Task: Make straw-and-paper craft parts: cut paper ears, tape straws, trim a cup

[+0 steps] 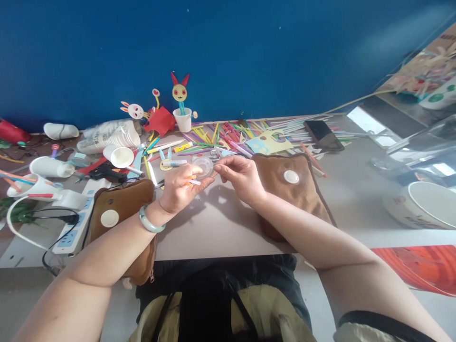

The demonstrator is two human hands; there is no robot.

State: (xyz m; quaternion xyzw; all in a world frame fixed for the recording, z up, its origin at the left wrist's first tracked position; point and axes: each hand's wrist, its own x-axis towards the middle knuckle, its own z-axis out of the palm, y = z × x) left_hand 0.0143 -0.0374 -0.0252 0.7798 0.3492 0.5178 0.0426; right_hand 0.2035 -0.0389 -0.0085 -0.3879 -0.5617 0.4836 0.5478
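At the cluttered bench (210,232), between two brown pouches (294,194), a person's left hand (180,187) held a clear disc (203,166) above the surface; the right hand (244,179), fingertips pinched together, met its edge.

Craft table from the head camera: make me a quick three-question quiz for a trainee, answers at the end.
1. Fill the gap: the bangle is on the person's ____ wrist.
2. True or false: the power strip lies to the left of both brown pouches.
3. What colour are the ears of the figure in the upright white cup? (a) green (b) red (c) black

Key: 1 left; 2 true; 3 b.
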